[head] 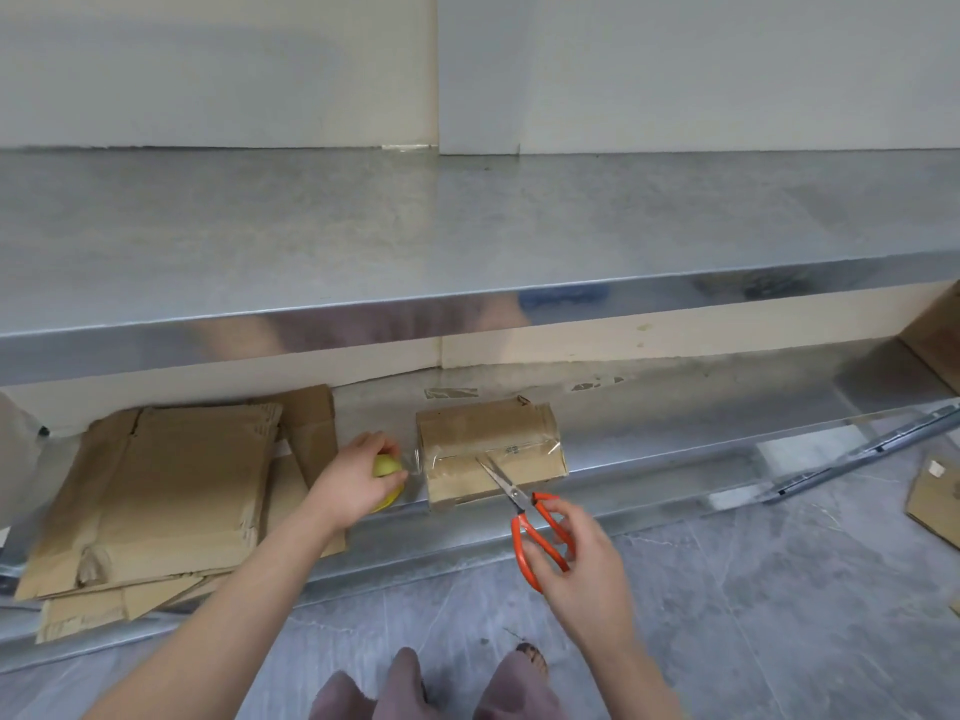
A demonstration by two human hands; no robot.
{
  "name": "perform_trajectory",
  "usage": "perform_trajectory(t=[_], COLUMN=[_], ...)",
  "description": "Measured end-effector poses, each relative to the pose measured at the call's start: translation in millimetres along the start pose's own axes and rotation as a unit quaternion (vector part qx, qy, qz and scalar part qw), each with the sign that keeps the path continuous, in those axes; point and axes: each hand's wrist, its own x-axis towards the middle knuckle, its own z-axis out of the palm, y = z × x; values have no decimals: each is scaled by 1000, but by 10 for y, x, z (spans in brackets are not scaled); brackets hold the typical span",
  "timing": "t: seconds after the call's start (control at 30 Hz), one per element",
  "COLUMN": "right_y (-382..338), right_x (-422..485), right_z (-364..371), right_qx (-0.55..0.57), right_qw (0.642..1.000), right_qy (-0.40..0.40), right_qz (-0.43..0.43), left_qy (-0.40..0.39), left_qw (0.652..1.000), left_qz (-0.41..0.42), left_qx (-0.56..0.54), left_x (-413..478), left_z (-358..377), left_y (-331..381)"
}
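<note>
The camera sits on my head and looks forward and down, so my knees (410, 683) fill the near bottom edge, and my left hand (353, 485) and right hand (582, 558) reach up from there into the middle. It faces a metal rack close in front of me. The lower shelf (675, 407) lies near, the upper shelf (467, 226) spans the full width above it, and the wall (675, 70) closes the far side. The wide angle also takes in the grey floor (779, 589) at the near right.

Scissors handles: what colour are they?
The scissors handles are orange-red, best seen in the head view, held by the right hand.
</note>
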Motion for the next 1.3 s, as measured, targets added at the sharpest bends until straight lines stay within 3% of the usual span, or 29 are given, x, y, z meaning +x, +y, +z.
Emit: perform_trajectory(t=[0.23,0.47,0.6,0.7,0.97,1.13,1.3], right_y=[475,792,903,993,527,259,294], right_x=[859,1631,1715,1577,1032,1106,1234], right_z=[-450,-505,-505,-560,-264,101,170], right_qx=[-123,-228,-286,-342,-158,-118,-126], right_qw=[990,971,950,929,968,981,976], right_qy=[63,-56,-121,-124,-102,-129,-149], right_qz=[16,46,-5,-69,-164,-84,-98], left_qy=[34,70,72,75,67,51,43], left_qw=[999,994,993,992,993,996,997], left_qz=[-28,-73,-95,-104,-93,-76,-66], left_qx=[-16,-32,-24,-9,-1,2,13], left_x=[-73,-136,-165,-187,-223,-276,-291], left_z=[44,101,117,119,46,15,-57], left_y=[137,267,346,373,419,414,267])
